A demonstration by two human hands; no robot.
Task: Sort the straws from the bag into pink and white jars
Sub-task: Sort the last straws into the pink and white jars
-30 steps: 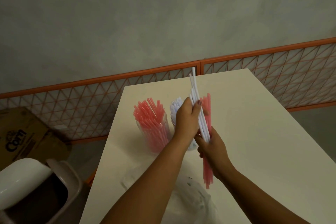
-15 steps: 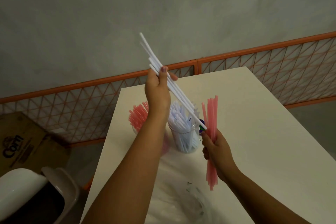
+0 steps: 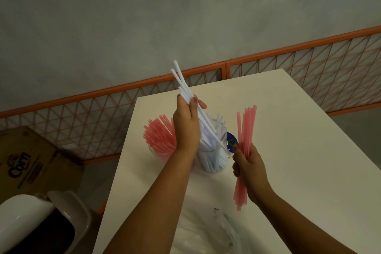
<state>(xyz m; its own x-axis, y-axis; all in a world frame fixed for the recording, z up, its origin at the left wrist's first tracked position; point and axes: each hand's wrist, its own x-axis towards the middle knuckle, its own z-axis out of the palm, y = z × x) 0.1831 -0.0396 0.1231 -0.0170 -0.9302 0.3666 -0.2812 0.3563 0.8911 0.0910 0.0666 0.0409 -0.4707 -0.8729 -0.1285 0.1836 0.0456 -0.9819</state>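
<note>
Left hand (image 3: 186, 123) grips white straws (image 3: 185, 88) tilted over the white-straw jar (image 3: 213, 161); right hand (image 3: 248, 166) clasps pink straws (image 3: 246, 128) upright.

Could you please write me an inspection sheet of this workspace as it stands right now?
Surface: white table, plastic bag at near edge.
Job's things: pink straws jar; white straws jar, side by side.
Clutter: purple label behind the white jar.
Grippers: left hand grips white straws over the white jar; right hand grips pink straws.
Cables: nothing seen.
Surroundings: orange mesh fence, cardboard box, bin.
</note>
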